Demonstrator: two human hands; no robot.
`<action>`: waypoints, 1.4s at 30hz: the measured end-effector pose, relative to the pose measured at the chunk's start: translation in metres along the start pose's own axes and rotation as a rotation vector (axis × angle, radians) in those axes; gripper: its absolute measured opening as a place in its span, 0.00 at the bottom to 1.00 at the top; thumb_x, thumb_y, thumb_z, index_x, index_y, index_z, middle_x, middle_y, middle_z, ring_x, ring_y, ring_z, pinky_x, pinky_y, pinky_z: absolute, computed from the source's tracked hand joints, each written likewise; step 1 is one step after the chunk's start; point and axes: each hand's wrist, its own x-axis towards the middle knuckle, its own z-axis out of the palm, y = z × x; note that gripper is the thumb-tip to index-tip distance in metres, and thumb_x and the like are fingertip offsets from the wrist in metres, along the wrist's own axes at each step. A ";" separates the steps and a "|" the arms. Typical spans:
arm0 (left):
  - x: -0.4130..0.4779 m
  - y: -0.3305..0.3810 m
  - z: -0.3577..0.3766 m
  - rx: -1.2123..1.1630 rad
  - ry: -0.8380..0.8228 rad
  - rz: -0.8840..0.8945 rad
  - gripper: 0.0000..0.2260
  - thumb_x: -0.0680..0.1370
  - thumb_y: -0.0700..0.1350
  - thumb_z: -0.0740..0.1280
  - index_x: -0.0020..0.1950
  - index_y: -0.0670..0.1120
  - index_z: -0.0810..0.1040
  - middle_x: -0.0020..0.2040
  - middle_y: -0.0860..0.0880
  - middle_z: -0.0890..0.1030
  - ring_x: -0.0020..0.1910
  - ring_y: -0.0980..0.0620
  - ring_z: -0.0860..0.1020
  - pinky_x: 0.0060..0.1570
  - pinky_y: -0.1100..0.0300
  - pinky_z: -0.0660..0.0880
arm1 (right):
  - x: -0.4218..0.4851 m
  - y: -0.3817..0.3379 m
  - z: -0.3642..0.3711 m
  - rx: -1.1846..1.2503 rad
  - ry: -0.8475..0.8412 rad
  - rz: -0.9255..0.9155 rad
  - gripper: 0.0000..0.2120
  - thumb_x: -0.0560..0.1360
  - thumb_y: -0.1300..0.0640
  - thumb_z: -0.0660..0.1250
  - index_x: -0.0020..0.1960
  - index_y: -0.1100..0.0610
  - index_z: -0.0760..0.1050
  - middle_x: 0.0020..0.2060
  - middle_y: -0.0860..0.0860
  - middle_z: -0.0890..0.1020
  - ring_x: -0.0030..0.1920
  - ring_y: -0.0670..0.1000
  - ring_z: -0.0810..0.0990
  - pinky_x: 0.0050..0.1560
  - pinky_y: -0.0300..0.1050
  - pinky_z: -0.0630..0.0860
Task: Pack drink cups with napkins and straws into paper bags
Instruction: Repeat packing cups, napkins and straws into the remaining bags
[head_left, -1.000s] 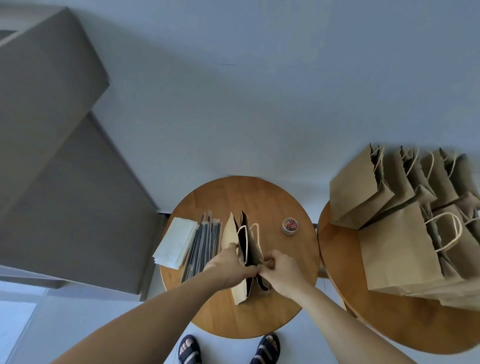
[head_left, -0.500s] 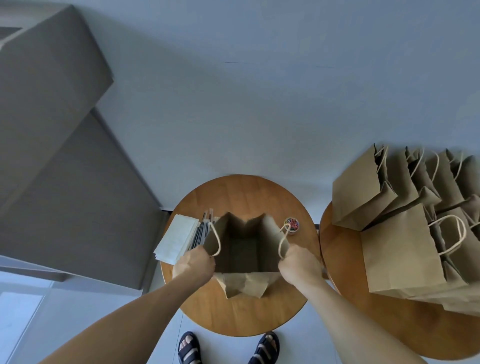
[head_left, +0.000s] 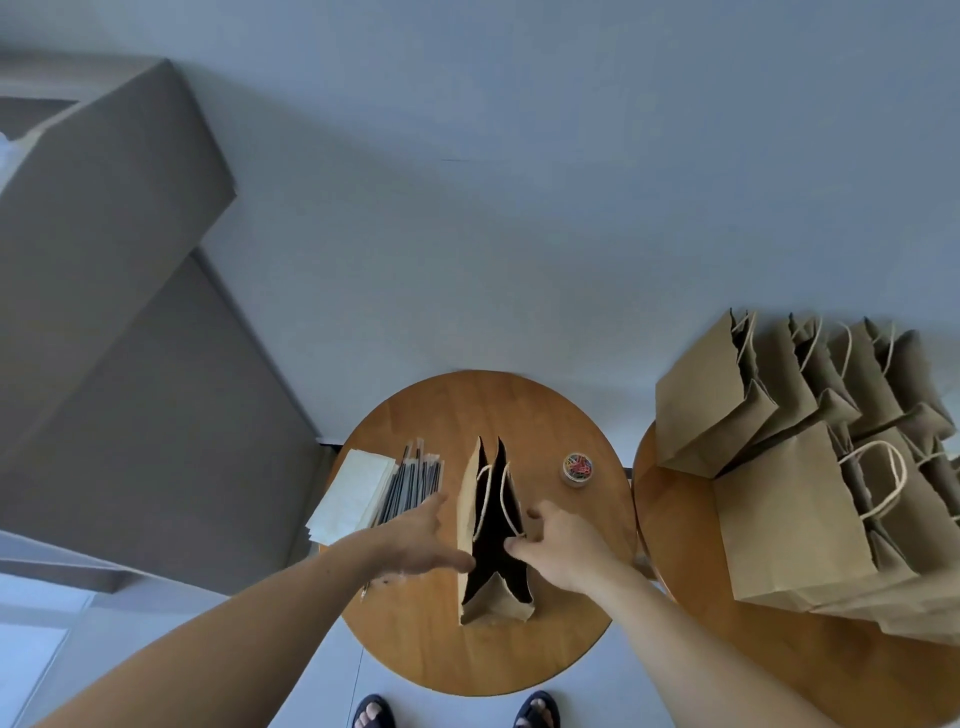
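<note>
Head view: paper bag (head_left: 466, 525) stood upright mid round table (head_left: 483, 405), its mouth narrowed to a slit. Left hand (head_left: 415, 540) was beside the bag's left wall, fingers straight, holding nothing. Right hand (head_left: 563, 545) pinched the bag's right rim. Straws (head_left: 415, 478) and napkins (head_left: 353, 493) lay left of the bag, a jar of clips (head_left: 577, 467) to its right, and stacked bags (head_left: 779, 519) on the neighbouring table (head_left: 727, 660).

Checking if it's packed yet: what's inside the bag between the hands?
The paper bag shows only its rope handles over a dark opening. No contents show; the bottom is hidden in shadow.
</note>
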 end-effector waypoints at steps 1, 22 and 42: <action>-0.003 0.000 -0.007 0.028 -0.039 0.019 0.52 0.63 0.62 0.77 0.76 0.66 0.45 0.76 0.46 0.64 0.70 0.45 0.70 0.58 0.57 0.72 | -0.001 -0.001 -0.006 0.021 -0.046 -0.002 0.32 0.73 0.40 0.67 0.73 0.48 0.64 0.66 0.47 0.76 0.62 0.52 0.78 0.55 0.44 0.77; -0.176 0.071 -0.221 0.390 0.966 0.004 0.33 0.76 0.54 0.65 0.79 0.49 0.57 0.76 0.47 0.64 0.75 0.44 0.61 0.68 0.46 0.65 | 0.012 -0.271 -0.142 -0.383 0.133 -0.534 0.33 0.77 0.49 0.65 0.78 0.55 0.59 0.76 0.53 0.63 0.74 0.56 0.64 0.70 0.49 0.64; -0.393 -0.180 -0.355 0.329 1.257 -0.314 0.32 0.76 0.55 0.67 0.78 0.52 0.60 0.77 0.49 0.64 0.75 0.45 0.60 0.68 0.46 0.64 | -0.057 -0.564 0.005 -0.504 -0.011 -1.083 0.34 0.73 0.42 0.68 0.76 0.49 0.62 0.74 0.47 0.66 0.71 0.51 0.67 0.66 0.45 0.66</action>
